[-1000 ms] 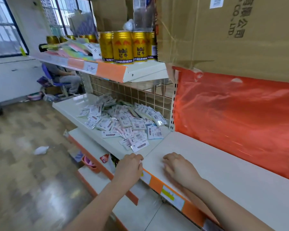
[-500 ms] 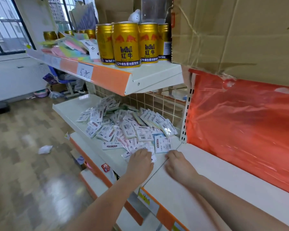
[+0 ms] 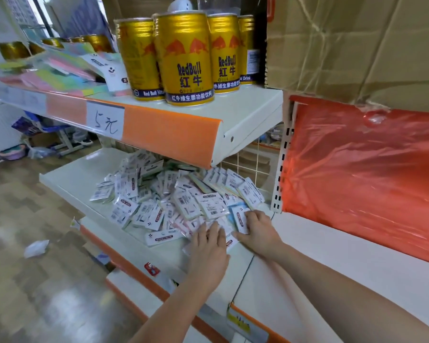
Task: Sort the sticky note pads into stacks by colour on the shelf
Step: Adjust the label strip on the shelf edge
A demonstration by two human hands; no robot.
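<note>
A: Both hands have come forward off the shelf edge. The right hand (image 3: 256,227) pinches a blue pad (image 3: 240,216); the left hand (image 3: 208,241) lies flat on the pile (image 3: 174,196).

B: On the middle shelf (image 3: 70,179), no stacks yet. Sorting begins.

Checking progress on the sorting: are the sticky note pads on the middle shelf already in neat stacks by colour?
No. The sticky note pads lie in one loose, jumbled heap on the middle shelf, with both hands at its near edge.
</note>
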